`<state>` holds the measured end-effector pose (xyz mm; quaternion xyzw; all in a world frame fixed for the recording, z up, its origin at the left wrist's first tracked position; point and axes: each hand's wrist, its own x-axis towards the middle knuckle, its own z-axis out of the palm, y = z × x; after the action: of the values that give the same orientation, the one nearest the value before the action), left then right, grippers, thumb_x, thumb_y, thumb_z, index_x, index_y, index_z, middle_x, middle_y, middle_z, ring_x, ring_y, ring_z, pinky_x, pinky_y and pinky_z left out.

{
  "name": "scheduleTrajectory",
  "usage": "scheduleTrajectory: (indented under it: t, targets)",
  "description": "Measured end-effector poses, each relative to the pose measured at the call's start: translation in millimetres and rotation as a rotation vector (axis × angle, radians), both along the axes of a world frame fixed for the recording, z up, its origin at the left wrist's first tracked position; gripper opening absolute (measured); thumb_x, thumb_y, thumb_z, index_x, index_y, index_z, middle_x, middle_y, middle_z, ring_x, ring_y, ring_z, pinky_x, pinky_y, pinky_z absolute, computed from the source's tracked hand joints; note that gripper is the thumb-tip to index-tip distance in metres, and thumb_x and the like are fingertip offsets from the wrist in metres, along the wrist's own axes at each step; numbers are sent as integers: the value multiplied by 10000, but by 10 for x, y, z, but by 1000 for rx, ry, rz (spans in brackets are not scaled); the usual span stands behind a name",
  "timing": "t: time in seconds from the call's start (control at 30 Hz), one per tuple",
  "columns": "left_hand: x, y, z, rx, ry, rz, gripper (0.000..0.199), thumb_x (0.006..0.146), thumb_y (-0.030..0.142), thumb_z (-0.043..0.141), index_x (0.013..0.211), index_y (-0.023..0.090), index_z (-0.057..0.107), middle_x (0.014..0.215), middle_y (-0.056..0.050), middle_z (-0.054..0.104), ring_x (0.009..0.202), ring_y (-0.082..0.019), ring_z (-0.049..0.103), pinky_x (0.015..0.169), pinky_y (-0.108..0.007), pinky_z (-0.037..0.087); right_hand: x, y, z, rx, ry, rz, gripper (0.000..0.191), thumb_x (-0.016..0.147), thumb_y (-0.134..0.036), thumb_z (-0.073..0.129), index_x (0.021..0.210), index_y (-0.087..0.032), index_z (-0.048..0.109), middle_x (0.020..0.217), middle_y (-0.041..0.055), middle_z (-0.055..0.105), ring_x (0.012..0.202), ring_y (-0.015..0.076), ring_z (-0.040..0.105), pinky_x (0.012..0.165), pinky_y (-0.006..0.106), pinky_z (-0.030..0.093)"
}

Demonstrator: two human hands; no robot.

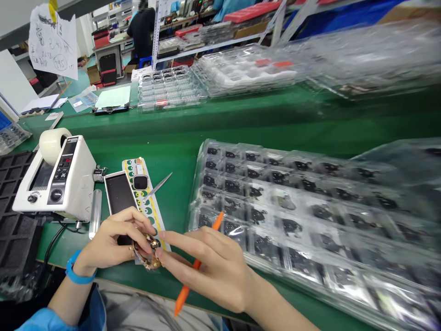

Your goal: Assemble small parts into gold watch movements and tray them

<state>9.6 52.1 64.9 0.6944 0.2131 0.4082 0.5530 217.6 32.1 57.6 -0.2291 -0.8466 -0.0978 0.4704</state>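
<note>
Near the table's front edge my left hand (119, 239), with a blue band at the wrist, grips a small gold-and-black component (149, 255) between thumb and fingers. My right hand (213, 266) reaches in from the right, its index finger and thumb touching the same component. An orange pen-like tool (183, 299) is held between the fingers of my right hand, slanting down to the left. Behind my left hand lie a black tray with a white rim (120, 191), a sticker sheet (150, 212), a small square-faced device (140, 182) and metal tweezers (157, 187).
A white tape dispenser (74, 179) stands at the left beside a black compartment tray (17, 220). Clear plastic trays of black parts (255, 172) cover the right side. More trays (170, 87) and a clipboard (113, 97) lie at the back. A person (143, 32) sits far behind.
</note>
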Motion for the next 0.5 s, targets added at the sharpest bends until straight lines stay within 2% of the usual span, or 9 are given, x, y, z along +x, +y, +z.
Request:
scheduleTrajectory:
  t: [0.1, 0.23, 0.33, 0.37, 0.4, 0.47, 0.5]
  targets:
    - [-9, 13, 21, 64, 48, 10, 166, 814, 64, 705, 814, 222, 756, 940, -52, 603, 874, -150, 617, 754, -248, 511, 9, 9, 37, -3, -18, 9, 198, 917, -33, 499, 857, -188, 608, 844, 40, 740, 613, 123, 525, 492, 270, 389]
    - [26, 27, -53, 179, 45, 18, 120, 869, 164, 670, 784, 216, 738, 845, -47, 562, 821, -157, 581, 731, -273, 500, 9, 16, 50, -54, -12, 34, 220, 969, -89, 442, 865, -204, 599, 843, 35, 744, 610, 126, 557, 494, 263, 415]
    - [72, -14, -114, 143, 2, 70, 112, 866, 255, 691, 772, 200, 717, 890, -65, 579, 903, -189, 601, 805, -312, 513, -2, 8, 42, -150, 11, 72, 244, 960, -71, 418, 902, -213, 606, 885, 56, 735, 614, 124, 571, 523, 244, 457]
    - [70, -42, -116, 109, 12, 95, 103, 845, 298, 718, 826, 197, 716, 978, -87, 601, 973, -212, 607, 840, -328, 515, 1, 16, 37, -209, 18, 96, 241, 948, -64, 423, 909, -214, 608, 914, 69, 729, 627, 125, 583, 536, 239, 476]
    - [50, -80, -105, 73, 38, 124, 181, 819, 343, 744, 924, 199, 711, 1098, -113, 607, 1047, -236, 601, 875, -346, 513, 12, 38, 30, -274, 21, 127, 231, 937, -68, 434, 912, -217, 608, 940, 79, 720, 649, 129, 602, 547, 236, 496]
    - [-59, -188, -46, 17, 143, 214, 450, 788, 401, 766, 1176, 213, 637, 1308, -151, 559, 1147, -265, 574, 930, -365, 497, 68, 155, 3, -380, -1, 181, 194, 933, -118, 458, 915, -232, 614, 968, 87, 706, 725, 151, 651, 566, 238, 533]
    - [-148, -263, -3, -3, 213, 262, 534, 795, 410, 758, 1265, 221, 586, 1345, -156, 550, 1155, -265, 573, 941, -363, 491, 114, 264, -18, -405, -24, 194, 175, 939, -166, 468, 916, -245, 622, 967, 86, 704, 775, 167, 675, 580, 244, 552]
